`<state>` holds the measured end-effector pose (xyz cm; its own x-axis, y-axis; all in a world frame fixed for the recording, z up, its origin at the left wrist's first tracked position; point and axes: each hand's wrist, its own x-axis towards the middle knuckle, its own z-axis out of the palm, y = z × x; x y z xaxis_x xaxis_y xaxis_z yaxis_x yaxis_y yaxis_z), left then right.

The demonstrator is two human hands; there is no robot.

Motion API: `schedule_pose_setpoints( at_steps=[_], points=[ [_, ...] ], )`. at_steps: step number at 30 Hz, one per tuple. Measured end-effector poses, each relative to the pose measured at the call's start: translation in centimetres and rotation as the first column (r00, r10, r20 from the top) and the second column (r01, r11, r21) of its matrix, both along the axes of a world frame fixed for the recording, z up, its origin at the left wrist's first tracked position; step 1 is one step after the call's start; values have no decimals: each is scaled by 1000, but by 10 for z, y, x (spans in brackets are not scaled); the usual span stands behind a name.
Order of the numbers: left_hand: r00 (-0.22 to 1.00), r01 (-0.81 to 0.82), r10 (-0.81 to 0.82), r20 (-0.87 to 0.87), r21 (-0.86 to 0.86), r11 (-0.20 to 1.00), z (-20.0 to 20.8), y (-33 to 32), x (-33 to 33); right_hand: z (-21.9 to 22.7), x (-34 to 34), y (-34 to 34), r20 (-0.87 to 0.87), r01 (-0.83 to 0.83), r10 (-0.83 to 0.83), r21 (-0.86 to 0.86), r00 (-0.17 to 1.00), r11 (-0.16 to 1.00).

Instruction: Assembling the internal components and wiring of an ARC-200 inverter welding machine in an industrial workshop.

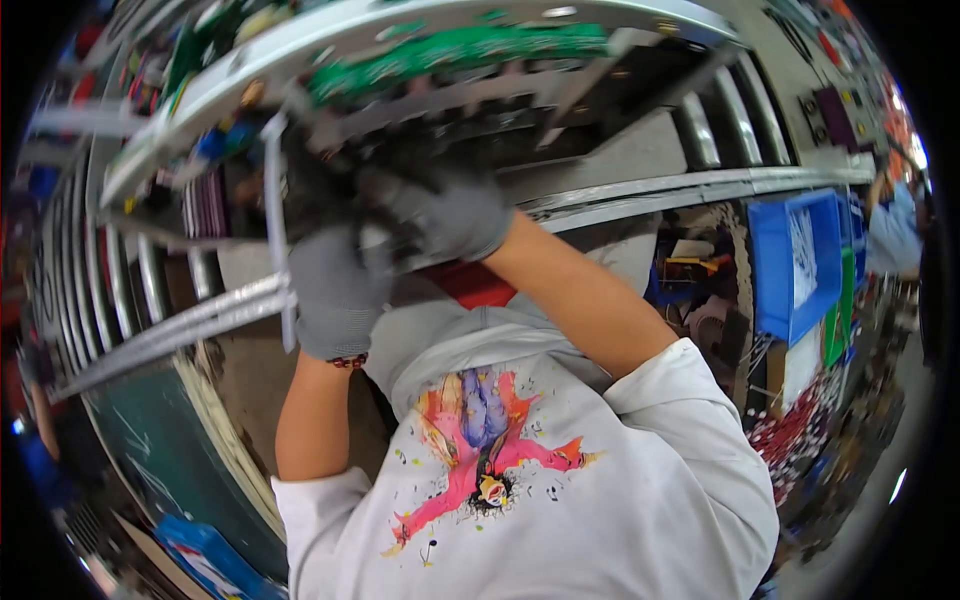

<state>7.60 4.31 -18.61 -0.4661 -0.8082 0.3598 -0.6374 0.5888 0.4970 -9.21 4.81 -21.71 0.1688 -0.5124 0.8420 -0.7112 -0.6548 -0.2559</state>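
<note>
Can't tell if your left hand [335, 275] or right hand [455, 212] has fingers clamped inside that probably hefty, stiff metal frame [215, 88], but grab its rim [300, 42], not its fragile-looking green board [460, 57].

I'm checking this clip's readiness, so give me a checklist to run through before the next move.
1. Left hand and right hand gloved: ok.
2. Both hands at the metal frame: ok.
3. Secure grip: cannot tell, dark and blurred there.
4. No jewellery by the hands: not ok, beaded bracelet on the left.
5. Green board in view: ok.
6. Board firmly fastened: cannot tell, blurred.
</note>
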Motion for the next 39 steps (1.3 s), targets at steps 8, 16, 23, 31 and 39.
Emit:
schedule_pose_setpoints(
  at_steps=[8,16,23,31,39],
  points=[
    [1000,16,-21,16,269,963,-21,-1,2,-1,-4,26,102,-119,92,303,990,945],
    [840,537,-412,-354,432,724,-6,63,-54,62,-172,261,-142,193,-151,365,978,911],
    [539,834,-745,-393,373,406,20,86,-148,114,-388,371,-765,813,-606,486,217,-322],
    [517,833,-750,-412,445,330,12,81,-151,123,-404,343,-871,769,-388,462,300,-442],
    [673,740,-519,-527,467,485,17,76,-125,217,-335,368,-898,846,-415,102,-148,-523]
  ],
)
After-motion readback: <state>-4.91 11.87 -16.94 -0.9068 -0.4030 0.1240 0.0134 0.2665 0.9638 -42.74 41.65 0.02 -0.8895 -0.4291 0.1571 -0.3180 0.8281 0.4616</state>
